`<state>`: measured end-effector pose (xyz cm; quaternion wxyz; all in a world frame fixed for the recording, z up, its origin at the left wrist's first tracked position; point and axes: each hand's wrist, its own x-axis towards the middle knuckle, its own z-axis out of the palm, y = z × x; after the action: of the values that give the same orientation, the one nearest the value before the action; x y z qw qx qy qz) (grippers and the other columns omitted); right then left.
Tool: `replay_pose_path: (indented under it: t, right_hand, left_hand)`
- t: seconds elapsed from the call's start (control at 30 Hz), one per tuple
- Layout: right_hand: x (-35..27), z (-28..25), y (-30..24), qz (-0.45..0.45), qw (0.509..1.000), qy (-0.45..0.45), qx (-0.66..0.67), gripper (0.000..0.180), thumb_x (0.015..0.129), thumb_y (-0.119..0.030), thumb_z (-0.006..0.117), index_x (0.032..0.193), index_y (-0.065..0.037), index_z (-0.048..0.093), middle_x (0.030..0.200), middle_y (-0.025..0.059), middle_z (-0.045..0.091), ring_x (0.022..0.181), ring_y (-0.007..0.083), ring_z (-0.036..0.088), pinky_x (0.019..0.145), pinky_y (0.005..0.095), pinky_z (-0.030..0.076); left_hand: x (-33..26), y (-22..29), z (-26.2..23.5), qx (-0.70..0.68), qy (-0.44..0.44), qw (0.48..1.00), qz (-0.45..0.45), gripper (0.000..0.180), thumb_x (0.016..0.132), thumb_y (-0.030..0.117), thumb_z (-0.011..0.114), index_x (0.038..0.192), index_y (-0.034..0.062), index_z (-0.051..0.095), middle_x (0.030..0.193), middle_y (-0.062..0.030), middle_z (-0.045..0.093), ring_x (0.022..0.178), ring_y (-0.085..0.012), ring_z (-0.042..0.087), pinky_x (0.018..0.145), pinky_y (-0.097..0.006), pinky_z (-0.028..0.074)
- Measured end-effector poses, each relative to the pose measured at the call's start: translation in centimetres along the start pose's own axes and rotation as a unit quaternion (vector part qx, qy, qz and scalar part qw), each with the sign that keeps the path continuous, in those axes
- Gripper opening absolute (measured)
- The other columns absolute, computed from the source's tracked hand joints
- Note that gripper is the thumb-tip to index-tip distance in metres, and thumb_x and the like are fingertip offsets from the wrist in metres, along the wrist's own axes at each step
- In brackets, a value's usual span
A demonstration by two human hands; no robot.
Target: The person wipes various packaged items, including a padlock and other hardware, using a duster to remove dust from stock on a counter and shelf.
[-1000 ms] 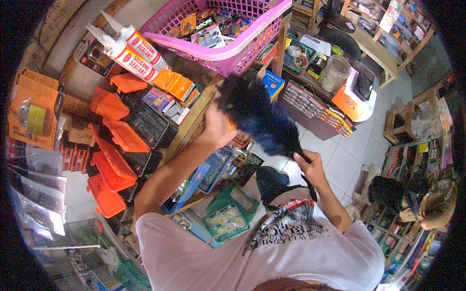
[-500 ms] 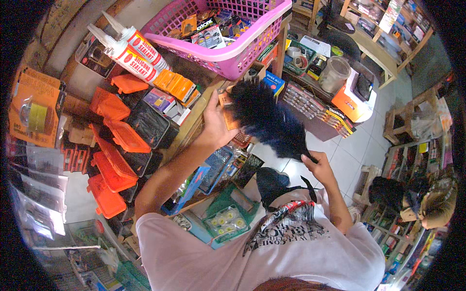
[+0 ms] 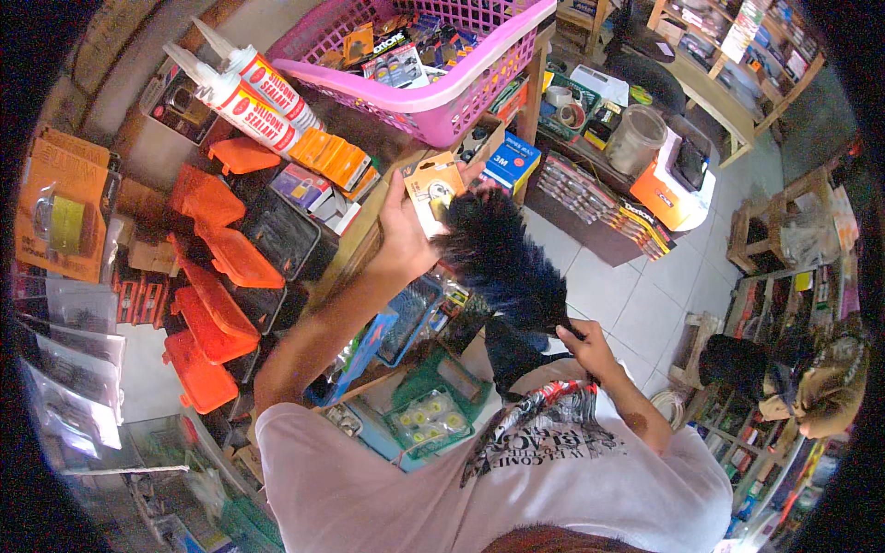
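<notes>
1. While the left hand (image 3: 410,235) has thumb and fingers closed on a small carded package (image 3: 431,192), the right hand (image 3: 590,352) is clamped on the narrow end of a dark feather duster (image 3: 507,258); the package is held up below the pink basket (image 3: 442,99), by the wooden ledge (image 3: 358,251).
2. The duster's bushy end overlaps the package's lower right edge, standing in the way of a full view; whether they touch, I cannot tell.
3. Just right of the package is a blue box (image 3: 513,161); the basket, heaped with small packs, overhangs this spot.
4. To the left, white-and-red tubes (image 3: 249,111) lean above a row of orange boxes (image 3: 332,158); below them, black cases with raised orange lids (image 3: 241,258) crowd the ledge's side.
5. Farther right, a clear jar (image 3: 636,140) and a white-and-orange box (image 3: 666,195) stand over a row of hanging packs (image 3: 599,198); pale floor tiles (image 3: 627,276) show beyond the duster.
6. Below the left forearm sit a blue tray (image 3: 410,318) and a green basket (image 3: 433,429).
</notes>
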<state>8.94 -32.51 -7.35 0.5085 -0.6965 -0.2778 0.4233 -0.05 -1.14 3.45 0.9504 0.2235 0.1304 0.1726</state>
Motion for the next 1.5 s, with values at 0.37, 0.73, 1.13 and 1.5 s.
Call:
replay_pose_path:
  t: [0.37, 0.73, 1.13, 1.5]
  right_hand:
    - [0.4, 0.7, -0.6, -0.059, 0.996, 0.007, -0.072, 0.026, 0.091, -0.021, 0.062, 0.097, 0.004, 0.064, 0.058, -0.0013, 0.047, 0.057, 0.0068, 0.039, 0.050, 0.0284, 0.034]
    - [-0.8, 1.6, -3.4, 0.009, 0.998, -0.027, -0.056, 0.035, 0.094, -0.028, 0.058, 0.109, 0.002, 0.063, 0.084, 0.0096, 0.069, 0.076, 0.0096, 0.057, 0.072, 0.0286, 0.047]
    - [-0.1, 2.3, -4.4, 0.056, 0.998, -0.017, -0.005, 0.035, 0.094, -0.029, 0.058, 0.105, 0.003, 0.064, 0.079, 0.0058, 0.067, 0.074, 0.0099, 0.055, 0.068, 0.0288, 0.046]
    - [0.6, 2.4, -3.9, 0.043, 0.998, -0.043, 0.014, 0.036, 0.094, -0.031, 0.058, 0.105, 0.002, 0.065, 0.081, 0.0028, 0.067, 0.076, 0.0096, 0.055, 0.071, 0.0284, 0.046]
  left_hand:
    - [-0.2, 0.0, 0.2, 0.003, -0.026, 1.000, -0.013, 0.085, 0.087, 0.070, 0.023, 0.132, 0.0010, 0.041, 0.137, -0.0249, 0.044, 0.123, -0.0441, 0.046, 0.100, -0.059, 0.038]
    - [-0.4, -0.4, 0.5, -0.026, -0.006, 1.000, -0.009, 0.080, 0.089, 0.067, 0.027, 0.128, 0.0007, 0.045, 0.131, -0.0250, 0.050, 0.113, -0.0422, 0.053, 0.094, -0.053, 0.045]
    - [-0.8, -0.8, 0.6, -0.029, -0.021, 0.999, -0.040, 0.080, 0.089, 0.068, 0.026, 0.126, 0.0010, 0.049, 0.119, -0.0228, 0.058, 0.109, -0.0385, 0.056, 0.095, -0.052, 0.044]
    - [1.1, -0.8, -4.5, 0.052, -0.114, 0.991, -0.036, 0.070, 0.090, 0.061, 0.032, 0.128, 0.0039, 0.046, 0.123, -0.0207, 0.056, 0.117, -0.0370, 0.051, 0.101, -0.053, 0.040]
